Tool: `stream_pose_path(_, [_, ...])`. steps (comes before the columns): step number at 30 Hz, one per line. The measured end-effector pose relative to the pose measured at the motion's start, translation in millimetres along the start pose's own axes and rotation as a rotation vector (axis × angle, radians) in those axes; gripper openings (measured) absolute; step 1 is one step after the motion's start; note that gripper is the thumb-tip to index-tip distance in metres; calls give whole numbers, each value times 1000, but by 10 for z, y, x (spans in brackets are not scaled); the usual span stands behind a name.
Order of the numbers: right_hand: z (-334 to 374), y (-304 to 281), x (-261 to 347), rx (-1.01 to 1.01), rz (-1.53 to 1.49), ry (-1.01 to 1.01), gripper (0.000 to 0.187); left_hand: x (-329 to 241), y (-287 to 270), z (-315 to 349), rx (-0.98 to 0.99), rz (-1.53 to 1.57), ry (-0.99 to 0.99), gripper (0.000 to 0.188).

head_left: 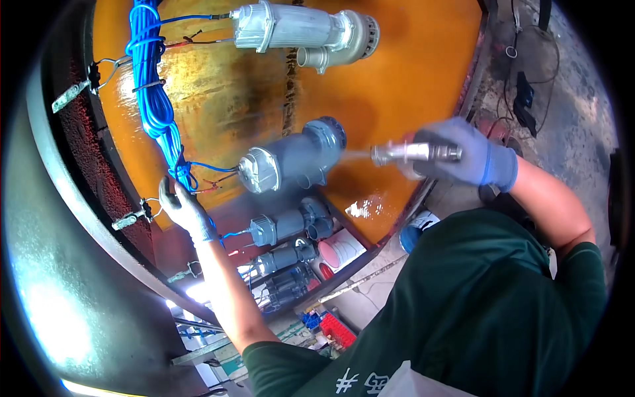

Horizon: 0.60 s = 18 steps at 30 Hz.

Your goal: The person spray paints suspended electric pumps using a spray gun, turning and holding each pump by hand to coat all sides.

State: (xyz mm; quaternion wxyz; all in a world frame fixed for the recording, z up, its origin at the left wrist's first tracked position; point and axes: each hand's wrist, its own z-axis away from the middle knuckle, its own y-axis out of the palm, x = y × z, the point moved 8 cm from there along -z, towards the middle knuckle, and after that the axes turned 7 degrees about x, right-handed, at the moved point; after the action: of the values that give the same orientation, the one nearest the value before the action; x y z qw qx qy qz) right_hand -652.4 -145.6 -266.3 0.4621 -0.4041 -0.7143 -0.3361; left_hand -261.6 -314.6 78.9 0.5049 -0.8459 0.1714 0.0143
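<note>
My right hand (pixel 473 153), in a grey-blue glove, is closed round a silver spray gun (pixel 417 153). A pale mist leaves its nozzle toward the left. There a pump (pixel 291 162) hangs on its side, part dark grey and part bare silver, with its round end toward the nozzle. My gloved left hand (pixel 184 210) is at the lower end of a coiled blue cable (pixel 153 99), beside a metal hook (pixel 153 206). Its fingers look bent there; what they grip is hidden. Above hangs a silver pump (pixel 297 30), wired to another hook (pixel 102 73).
An orange, paint-coated panel (pixel 403 79) stands behind the pumps. Several grey pumps (pixel 281 226) hang lower down, near a pink-rimmed bucket (pixel 340 249) and a blue-stained bucket (pixel 415 230). A curved dark metal edge (pixel 73 178) runs along the left. Cables (pixel 509 86) lie on the floor at right.
</note>
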Motion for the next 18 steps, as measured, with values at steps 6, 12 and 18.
stream_pose_path(6, [-32,59,-79,134,-30,87,29,-130,380,-726,137,-520,348,61])
stream_pose_path(12, [54,-179,-381,-161,9,218,26,281,612,-971,314,223,-187,62])
stream_pose_path(18, [77,72,-485,142,104,228,23,66,522,-794,313,275,-142,58])
